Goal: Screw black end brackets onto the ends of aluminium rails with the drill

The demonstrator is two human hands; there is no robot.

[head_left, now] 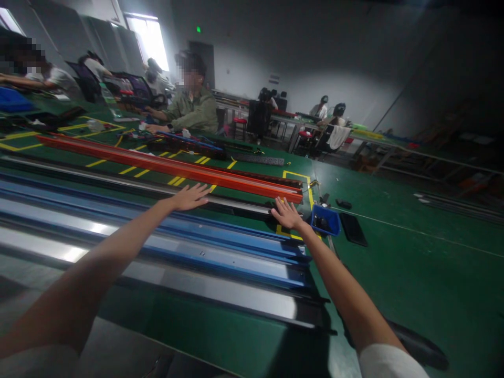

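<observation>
Orange rail (177, 167), black-and-silver rail (244, 205) and blue rails (236, 254) lie in rows from the left to the centre of the frame, on the green table (413, 273). Laying-out appears done; no joining is evident, and the amount left cannot be judged. Left hand (189, 197), at centre, and right hand (288, 214), right of centre, are open, fingers spread, gripping nothing; contact with the rails beneath cannot be confirmed. The left forearm masks part of the blue rails, whose far ends are cut off at the left edge. Contents of the blue tray (337, 221) are indistinct.
</observation>
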